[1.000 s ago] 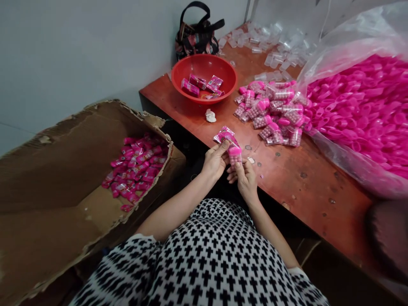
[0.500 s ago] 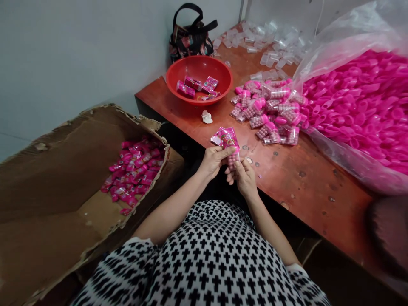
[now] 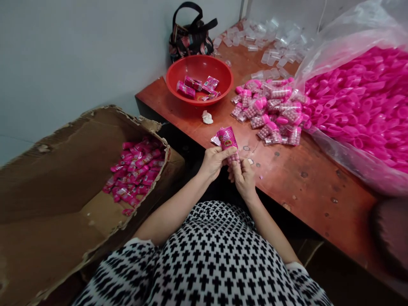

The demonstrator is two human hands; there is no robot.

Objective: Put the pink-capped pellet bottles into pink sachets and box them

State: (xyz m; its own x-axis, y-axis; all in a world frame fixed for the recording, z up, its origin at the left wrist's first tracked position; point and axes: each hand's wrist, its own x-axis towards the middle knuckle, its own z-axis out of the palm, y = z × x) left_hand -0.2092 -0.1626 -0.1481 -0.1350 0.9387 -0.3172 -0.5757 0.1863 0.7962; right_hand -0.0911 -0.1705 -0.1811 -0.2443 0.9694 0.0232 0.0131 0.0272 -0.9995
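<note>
Just off the table edge, a small clear bottle of pink candy balls [image 3: 233, 158] is held between both hands. A printed pink sleeve [image 3: 227, 137] lies at its top end, hiding the cap. My left hand [image 3: 213, 163] is closed, with its thumb pressing on the sleeve where it meets the bottle. Part of another sleeve [image 3: 215, 140] sticks out behind, by the left fingers. My right hand [image 3: 245, 179] pinches the lower end of the bottle between thumb and fingers; some of those fingers are hidden.
A red bowl [image 3: 174, 90] holds several sleeve packs. Filled bottles [image 3: 276, 110] are heaped beside a plastic bag of pink caps [image 3: 360, 106]. Clear empty bottles [image 3: 270, 55] and a handbag [image 3: 191, 42] lie behind. At left, a cardboard box [image 3: 47, 204] contains sleeved bottles [image 3: 137, 170].
The front sleeve has come down over the bottle's pink cap, which showed before. The rear sleeve is now more covered. My right fingers have moved slightly up the bottle.
</note>
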